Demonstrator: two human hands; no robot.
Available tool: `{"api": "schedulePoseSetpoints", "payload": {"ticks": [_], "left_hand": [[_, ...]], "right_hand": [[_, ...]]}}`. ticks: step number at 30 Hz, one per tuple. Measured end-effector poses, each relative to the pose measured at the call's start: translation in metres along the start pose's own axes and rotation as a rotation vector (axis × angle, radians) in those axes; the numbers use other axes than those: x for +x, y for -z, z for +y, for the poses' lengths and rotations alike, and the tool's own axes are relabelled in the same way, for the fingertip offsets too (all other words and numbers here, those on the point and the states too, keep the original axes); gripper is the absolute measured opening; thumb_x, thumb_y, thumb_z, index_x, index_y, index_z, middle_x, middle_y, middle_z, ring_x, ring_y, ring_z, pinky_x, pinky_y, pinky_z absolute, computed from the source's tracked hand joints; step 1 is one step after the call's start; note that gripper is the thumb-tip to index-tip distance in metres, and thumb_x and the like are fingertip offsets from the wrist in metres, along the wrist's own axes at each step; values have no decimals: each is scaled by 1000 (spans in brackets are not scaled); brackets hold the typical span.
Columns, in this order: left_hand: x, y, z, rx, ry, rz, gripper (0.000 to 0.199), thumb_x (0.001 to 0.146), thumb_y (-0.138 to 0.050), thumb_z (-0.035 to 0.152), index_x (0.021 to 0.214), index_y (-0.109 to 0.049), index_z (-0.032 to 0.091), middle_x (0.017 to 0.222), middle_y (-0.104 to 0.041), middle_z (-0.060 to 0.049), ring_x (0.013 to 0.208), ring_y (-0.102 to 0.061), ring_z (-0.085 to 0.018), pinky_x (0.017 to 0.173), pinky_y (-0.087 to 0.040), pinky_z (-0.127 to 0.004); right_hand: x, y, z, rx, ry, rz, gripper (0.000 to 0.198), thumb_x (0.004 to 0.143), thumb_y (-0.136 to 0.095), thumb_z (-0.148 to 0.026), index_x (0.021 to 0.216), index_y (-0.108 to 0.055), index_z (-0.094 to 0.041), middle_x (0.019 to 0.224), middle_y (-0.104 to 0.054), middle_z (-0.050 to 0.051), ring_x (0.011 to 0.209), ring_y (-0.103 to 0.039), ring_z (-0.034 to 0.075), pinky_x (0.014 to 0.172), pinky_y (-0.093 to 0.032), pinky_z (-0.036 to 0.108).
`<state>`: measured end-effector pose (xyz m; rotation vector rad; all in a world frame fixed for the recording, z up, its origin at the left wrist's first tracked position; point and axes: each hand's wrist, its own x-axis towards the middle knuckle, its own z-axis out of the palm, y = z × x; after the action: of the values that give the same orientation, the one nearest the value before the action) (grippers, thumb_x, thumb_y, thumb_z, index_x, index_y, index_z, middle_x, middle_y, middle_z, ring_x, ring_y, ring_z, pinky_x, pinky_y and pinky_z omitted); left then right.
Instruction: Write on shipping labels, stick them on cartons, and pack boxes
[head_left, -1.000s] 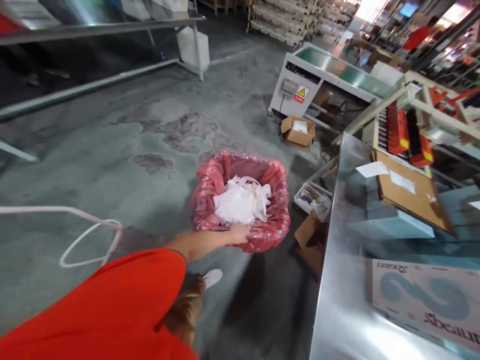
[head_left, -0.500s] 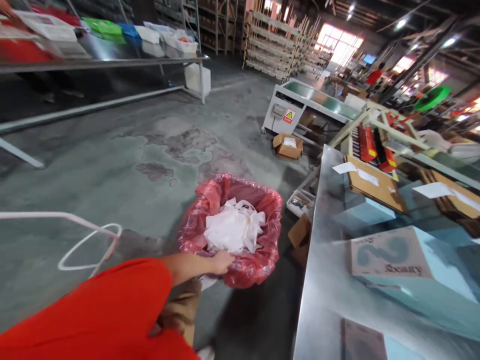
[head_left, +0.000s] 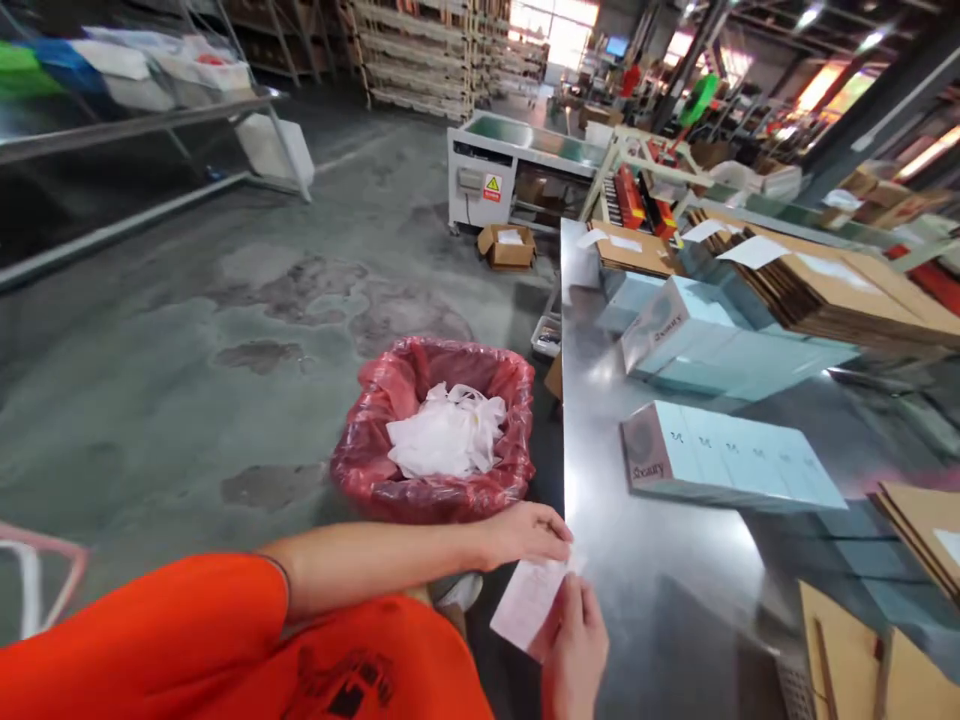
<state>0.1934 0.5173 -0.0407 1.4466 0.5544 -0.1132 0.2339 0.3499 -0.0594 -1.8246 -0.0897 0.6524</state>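
Observation:
A small whitish paper slip (head_left: 527, 603) is held at the near edge of the metal table. My right hand (head_left: 579, 645) is closed on its right side, thumb on top. My left hand (head_left: 525, 535) reaches across from the left, its fingers closed at the slip's upper edge. Just beyond my left forearm, a bin lined with a red plastic bag (head_left: 435, 500) stands on the floor. Crumpled white paper (head_left: 450, 430) lies inside it.
The metal table (head_left: 600, 560) bears a row of pale blue boxes (head_left: 735, 455), more boxes behind, and stacks of flat cardboard (head_left: 840, 280). An open carton (head_left: 508, 246) sits on the floor by a conveyor (head_left: 525, 140). Another table (head_left: 150, 125) with trays stands far left.
My left hand has left the bin's near rim and moved right to the paper slip. My right hand has come into view holding the slip. The view has turned right.

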Motion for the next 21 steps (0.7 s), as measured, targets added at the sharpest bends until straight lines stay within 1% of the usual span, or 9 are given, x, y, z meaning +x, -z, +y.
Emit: {"api": "schedulePoseSetpoints", "payload": {"ticks": [2, 4, 6, 7, 10, 13, 17, 19, 21], "left_hand": [[-10, -18, 9, -76, 17, 33, 25, 71, -68, 27, 89, -72, 11, 77, -68, -3, 67, -59, -14, 58, -42, -22], [-24, -24, 11, -78, 20, 14, 15, 67, -68, 22, 77, -71, 11, 67, -63, 0, 60, -53, -11, 53, -37, -21], [-39, -23, 7, 8, 0, -49, 13, 68, -66, 21, 76, -72, 12, 65, -62, 2, 59, -50, -10, 52, -34, -20], [-47, -23, 5, 57, -11, -70, 13, 69, -66, 21, 76, -72, 12, 65, -62, 2, 59, -51, -10, 52, -35, -20], [-68, -25, -1, 181, -59, -91, 12, 72, -64, 20, 78, -73, 13, 68, -64, 2, 64, -55, -11, 56, -37, -19], [-86, -34, -2, 263, -108, -92, 11, 74, -64, 18, 77, -73, 14, 70, -65, 2, 67, -57, -11, 59, -38, -19], [-99, -50, 5, 355, -134, -97, 9, 75, -65, 18, 77, -73, 16, 69, -65, 3, 65, -57, -10, 60, -39, -19], [-101, -62, 9, 396, -148, -122, 9, 77, -64, 18, 78, -73, 16, 69, -65, 3, 66, -58, -11, 61, -40, -19], [-102, -80, 12, 478, -228, -105, 11, 78, -66, 21, 86, -73, 17, 79, -69, 1, 74, -61, -13, 67, -43, -20]], "right_hand": [[-13, 8, -4, 131, -80, -28, 48, 72, -65, -68, 77, -64, -20, 68, -68, 0, 64, -64, 19, 57, -52, 27], [-28, 23, -10, 136, -69, -27, 49, 68, -71, -65, 86, -68, -19, 79, -71, 2, 75, -66, 21, 67, -54, 28], [-42, 42, -14, 21, -31, -18, 52, 66, -74, -62, 96, -71, -19, 94, -73, 5, 87, -67, 23, 77, -54, 29], [-49, 50, -16, -54, -24, -27, 54, 65, -74, -61, 98, -71, -19, 97, -73, 5, 89, -66, 23, 79, -54, 30], [-67, 65, -18, -269, 10, -120, 50, 65, -70, -63, 89, -73, -19, 89, -72, 5, 82, -65, 23, 75, -52, 30], [-80, 68, -18, -388, 100, -195, 47, 69, -63, -64, 82, -73, -20, 83, -71, 4, 77, -64, 22, 72, -50, 29], [-90, 75, -17, -434, 164, -248, 44, 72, -58, -63, 75, -72, -21, 73, -68, 2, 70, -61, 20, 66, -46, 28], [-92, 87, -17, -413, 170, -252, 44, 71, -59, -64, 70, -69, -21, 69, -66, 2, 68, -59, 19, 64, -44, 27], [-94, 104, -15, -343, 154, -255, 44, 69, -63, -64, 68, -68, -20, 69, -65, 2, 68, -58, 19, 64, -44, 26]]}}
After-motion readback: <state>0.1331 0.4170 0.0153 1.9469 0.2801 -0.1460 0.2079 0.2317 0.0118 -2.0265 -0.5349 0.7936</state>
